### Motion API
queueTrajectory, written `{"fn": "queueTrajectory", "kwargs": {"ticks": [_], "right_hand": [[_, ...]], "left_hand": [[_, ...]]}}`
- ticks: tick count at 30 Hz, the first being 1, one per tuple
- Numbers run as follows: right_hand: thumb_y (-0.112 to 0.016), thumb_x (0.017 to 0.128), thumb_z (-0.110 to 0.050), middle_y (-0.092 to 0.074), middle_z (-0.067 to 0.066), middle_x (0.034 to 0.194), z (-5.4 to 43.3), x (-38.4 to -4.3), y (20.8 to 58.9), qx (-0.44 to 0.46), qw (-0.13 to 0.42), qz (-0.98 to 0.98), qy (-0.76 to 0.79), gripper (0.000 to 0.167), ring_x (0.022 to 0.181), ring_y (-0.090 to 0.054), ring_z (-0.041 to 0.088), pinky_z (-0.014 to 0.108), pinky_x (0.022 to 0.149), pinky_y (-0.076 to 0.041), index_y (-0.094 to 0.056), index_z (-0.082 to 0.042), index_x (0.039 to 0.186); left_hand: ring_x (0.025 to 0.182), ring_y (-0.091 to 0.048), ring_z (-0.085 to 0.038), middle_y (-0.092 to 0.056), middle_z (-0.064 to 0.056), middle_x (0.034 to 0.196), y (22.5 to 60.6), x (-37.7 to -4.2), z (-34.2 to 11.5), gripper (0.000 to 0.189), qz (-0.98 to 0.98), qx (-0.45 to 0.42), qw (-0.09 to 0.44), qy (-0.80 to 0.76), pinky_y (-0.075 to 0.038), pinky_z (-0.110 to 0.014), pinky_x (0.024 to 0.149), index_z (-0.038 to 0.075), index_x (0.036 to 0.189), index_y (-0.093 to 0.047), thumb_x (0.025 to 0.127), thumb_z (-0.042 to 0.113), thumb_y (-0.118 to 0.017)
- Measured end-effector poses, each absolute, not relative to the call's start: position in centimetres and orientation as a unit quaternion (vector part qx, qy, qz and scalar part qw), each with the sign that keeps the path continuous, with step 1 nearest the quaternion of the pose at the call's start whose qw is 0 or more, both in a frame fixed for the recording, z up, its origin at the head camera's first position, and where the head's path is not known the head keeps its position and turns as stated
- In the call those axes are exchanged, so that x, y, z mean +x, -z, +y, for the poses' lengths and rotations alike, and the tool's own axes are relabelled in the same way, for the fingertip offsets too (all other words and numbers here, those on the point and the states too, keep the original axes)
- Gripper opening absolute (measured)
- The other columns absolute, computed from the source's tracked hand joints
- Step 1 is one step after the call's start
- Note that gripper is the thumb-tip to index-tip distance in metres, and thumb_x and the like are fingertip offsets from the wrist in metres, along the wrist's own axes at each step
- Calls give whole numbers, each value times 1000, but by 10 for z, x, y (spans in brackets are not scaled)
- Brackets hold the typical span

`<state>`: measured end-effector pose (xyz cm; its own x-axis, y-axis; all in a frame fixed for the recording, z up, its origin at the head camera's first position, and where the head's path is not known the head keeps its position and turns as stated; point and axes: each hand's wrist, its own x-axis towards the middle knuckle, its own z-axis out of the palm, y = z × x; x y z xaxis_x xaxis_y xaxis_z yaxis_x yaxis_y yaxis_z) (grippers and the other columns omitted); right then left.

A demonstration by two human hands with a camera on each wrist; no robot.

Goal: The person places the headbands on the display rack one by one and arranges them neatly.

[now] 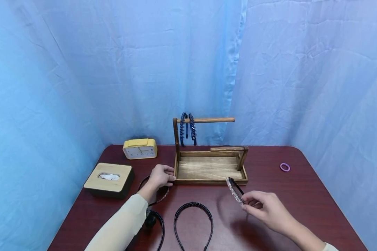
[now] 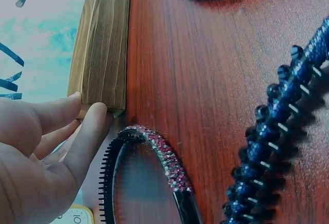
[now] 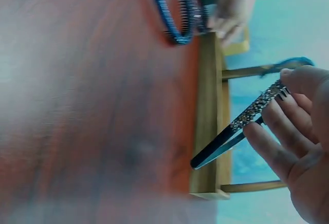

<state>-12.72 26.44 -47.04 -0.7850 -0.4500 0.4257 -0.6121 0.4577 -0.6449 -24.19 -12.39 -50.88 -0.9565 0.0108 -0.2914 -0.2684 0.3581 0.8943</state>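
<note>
My left hand [image 1: 159, 177] pinches the front left corner of a wooden headband stand [image 1: 204, 182], thumb and fingers on its tray wall [image 2: 105, 44]. In my right hand [image 1: 267, 209] is a glittery silver headband [image 1: 233, 190], gripped between thumb and fingers and raised over the table near the stand's front right corner. The right wrist view shows its black ends [image 3: 211, 149] pointing away from the fingers. Two dark blue headbands [image 1: 193, 127] hang at the left of the stand's upper bar [image 1: 213, 120]. A pink-glitter headband [image 2: 172, 165] lies beside my left hand.
A black beaded headband [image 1: 193, 204] lies front centre, with another dark headband [image 1: 161, 228] left of it. At the left stand a tissue box [image 1: 125, 174] and a yellow clock [image 1: 140, 149]. A purple ring [image 1: 285, 167] lies at right. Blue curtains [image 1: 144, 76] hang behind the table.
</note>
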Motion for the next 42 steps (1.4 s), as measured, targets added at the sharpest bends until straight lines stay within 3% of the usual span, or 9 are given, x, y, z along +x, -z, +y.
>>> {"fn": "queueTrajectory", "kwargs": {"ticks": [9, 20, 27, 31, 36, 42], "right_hand": [[-78, 86, 7, -77, 3, 88, 280, -134, 414, 219, 141, -833, -489, 25, 74, -75, 12, 23, 64, -62, -73, -7, 106], [-74, 93, -1, -77, 3, 87, 292, -194, 359, 152, 231, -822, -498, 18, 75, -74, 5, 14, 61, -57, -72, 2, 110], [-73, 97, -13, -76, -9, 92, 286, -245, 358, 127, 196, -814, -532, 27, 81, -73, 2, 15, 75, -59, -67, 5, 117], [-72, 97, -12, -74, -11, 92, 281, -269, 368, 134, 170, -805, -552, 29, 81, -73, 0, 18, 75, -61, -65, 7, 118], [-69, 99, -9, -73, 4, 98, 267, -291, 380, 154, 128, -802, -563, 30, 84, -72, 2, 23, 79, -63, -61, 14, 118], [-67, 102, -17, -69, 23, 108, 239, -306, 388, 158, 81, -815, -552, 30, 89, -72, 7, 26, 82, -63, -62, 8, 117]], "left_hand": [[95, -75, -32, -70, -23, 117, 505, -242, -123, 42, 812, -79, 125, -565, -66, -39, 70, -6, 131, -65, 90, -9, -72], [96, -74, -33, -71, -22, 115, 503, -241, -123, 40, 812, -80, 125, -565, -66, -39, 71, -5, 131, -65, 91, -8, -71], [99, -74, -36, -70, -24, 117, 503, -242, -123, 40, 810, -80, 126, -568, -66, -40, 72, -5, 131, -65, 91, -8, -71], [99, -74, -36, -70, -24, 117, 503, -243, -123, 40, 809, -78, 127, -569, -66, -40, 72, -6, 130, -65, 91, -9, -71], [98, -74, -36, -70, -23, 117, 504, -243, -122, 41, 811, -78, 127, -566, -66, -41, 72, -6, 131, -65, 91, -8, -72], [97, -74, -34, -71, -22, 114, 504, -242, -123, 41, 814, -81, 129, -561, -66, -40, 71, -6, 130, -65, 91, -8, -72]]}}
